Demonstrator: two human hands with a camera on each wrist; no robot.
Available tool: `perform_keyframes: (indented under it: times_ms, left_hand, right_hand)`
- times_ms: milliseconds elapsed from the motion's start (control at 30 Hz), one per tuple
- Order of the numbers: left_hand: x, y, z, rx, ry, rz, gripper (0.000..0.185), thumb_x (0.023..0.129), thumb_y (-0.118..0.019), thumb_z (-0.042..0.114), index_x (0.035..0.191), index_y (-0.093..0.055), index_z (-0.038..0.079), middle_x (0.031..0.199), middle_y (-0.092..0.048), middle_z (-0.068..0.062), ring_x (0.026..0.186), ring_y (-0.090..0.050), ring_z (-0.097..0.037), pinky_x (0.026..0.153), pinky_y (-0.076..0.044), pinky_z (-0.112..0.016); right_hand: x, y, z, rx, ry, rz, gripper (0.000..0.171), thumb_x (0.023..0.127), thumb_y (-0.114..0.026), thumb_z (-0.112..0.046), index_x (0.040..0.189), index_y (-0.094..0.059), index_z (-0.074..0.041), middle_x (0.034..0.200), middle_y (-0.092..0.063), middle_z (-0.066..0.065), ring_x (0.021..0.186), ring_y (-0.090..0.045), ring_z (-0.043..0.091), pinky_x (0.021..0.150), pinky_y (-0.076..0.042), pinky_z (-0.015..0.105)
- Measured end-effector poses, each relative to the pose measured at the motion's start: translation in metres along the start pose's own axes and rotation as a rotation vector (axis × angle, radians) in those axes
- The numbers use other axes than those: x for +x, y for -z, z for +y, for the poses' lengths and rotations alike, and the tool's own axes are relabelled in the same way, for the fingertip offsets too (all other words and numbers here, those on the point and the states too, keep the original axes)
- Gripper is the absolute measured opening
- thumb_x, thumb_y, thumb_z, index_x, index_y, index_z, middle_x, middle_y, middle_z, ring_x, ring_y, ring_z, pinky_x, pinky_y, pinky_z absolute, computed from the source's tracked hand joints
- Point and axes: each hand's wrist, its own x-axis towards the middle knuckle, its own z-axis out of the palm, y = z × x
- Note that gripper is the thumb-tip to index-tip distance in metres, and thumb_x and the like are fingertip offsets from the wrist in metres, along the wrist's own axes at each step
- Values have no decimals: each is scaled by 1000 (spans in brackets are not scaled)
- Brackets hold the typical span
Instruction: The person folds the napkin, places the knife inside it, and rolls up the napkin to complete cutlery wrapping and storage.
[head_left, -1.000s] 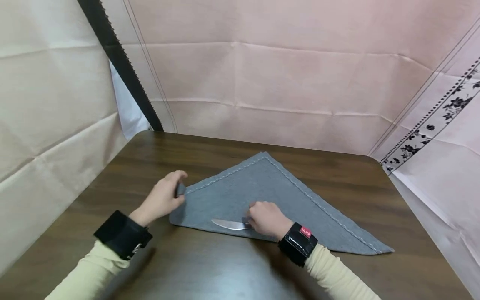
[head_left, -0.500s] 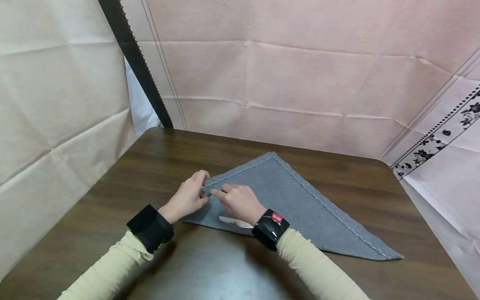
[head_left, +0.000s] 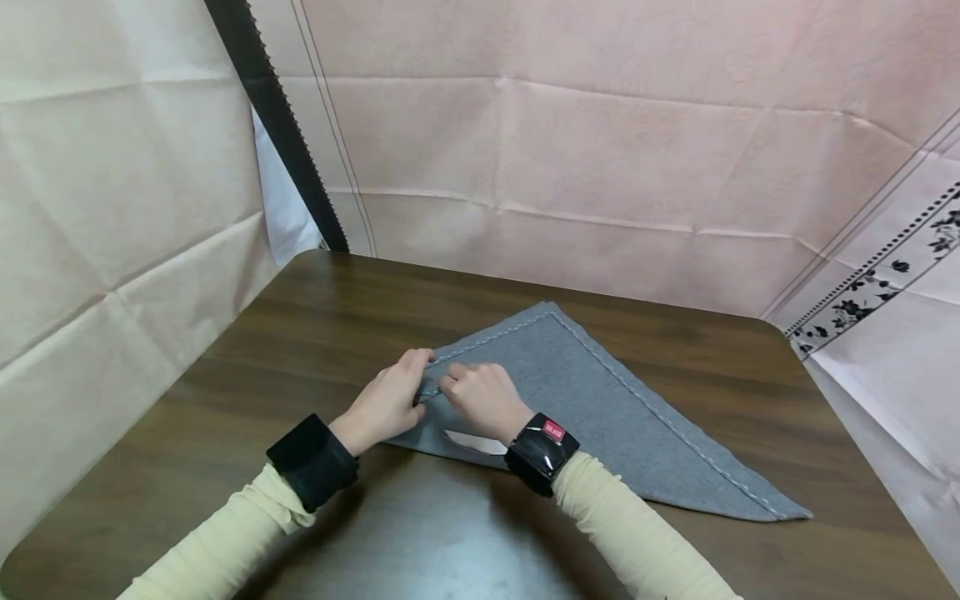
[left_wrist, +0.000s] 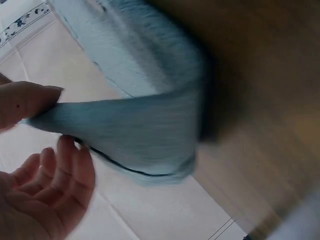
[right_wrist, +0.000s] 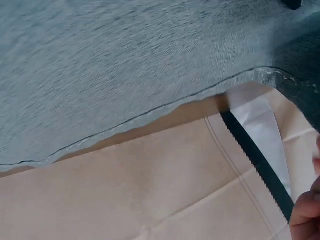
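Note:
A grey-blue cloth (head_left: 600, 408) with pale stitching near its edges lies folded into a triangle. At its left end, my left hand (head_left: 386, 400) grips the corner, which is turned up and over; the left wrist view shows the cloth (left_wrist: 135, 130) between thumb and fingers. My right hand (head_left: 483, 400), fingers curled, pinches the cloth at the turned-up corner, close beside the left hand. A knife (head_left: 476, 442) rests flat on the cloth near its front edge, blade to the left; its handle is hidden behind my right hand and wrist.
The brown wooden table (head_left: 337, 308) extends past the cloth on all sides. Light fabric sheets (head_left: 600, 150) hang behind and beside it, with a black strip (head_left: 300, 158) at the back left. Black bands wrap both wrists.
My right hand has moved left from over the knife to the cloth's left corner, its extended index finger now curled. My left hand has carried the corner rightward, folding it inward. The knife stays lying.

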Motion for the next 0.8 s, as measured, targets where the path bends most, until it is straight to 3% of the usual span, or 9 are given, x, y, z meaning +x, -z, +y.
perform_keyframes:
  times_ms: [200, 433, 600, 800]
  left_hand:
    - [-6, -3, -8, 133, 37, -53, 57, 70, -71, -1, 118, -41, -2, 104, -54, -17, 81, -56, -25, 65, -48, -37]
    - [-9, -6, -6, 160, 59, -139, 58, 70, -75, 7, 116, -41, -3, 101, -58, -17, 83, -58, -26, 66, -48, -38]
    - [-6, -14, 4, 175, 16, -196, 53, 73, -74, 12, 114, -44, -1, 99, -58, -14, 81, -58, -22, 67, -48, -37]
    - [-1, -27, 14, 184, -72, -248, 42, 74, -73, 13, 105, -48, 1, 88, -56, -9, 73, -54, -19, 61, -46, -33]
  right_hand:
    - [-21, 16, 15, 66, -19, 124, 19, 76, -62, -1, 62, -56, -13, 58, -44, -5, 45, -40, 5, 40, -29, 19]
    - [-50, 33, 34, 77, -7, 191, 15, 70, -66, -1, 64, -55, -11, 59, -45, -3, 45, -40, 7, 40, -29, 20]
    - [-79, 38, 46, 111, -38, 178, 12, 71, -61, -1, 68, -54, -10, 59, -44, -3, 45, -36, 6, 41, -27, 18]
    - [-115, 44, 52, 137, -73, 131, 13, 80, -46, -5, 70, -50, -11, 58, -38, -6, 46, -29, 5, 42, -19, 17]
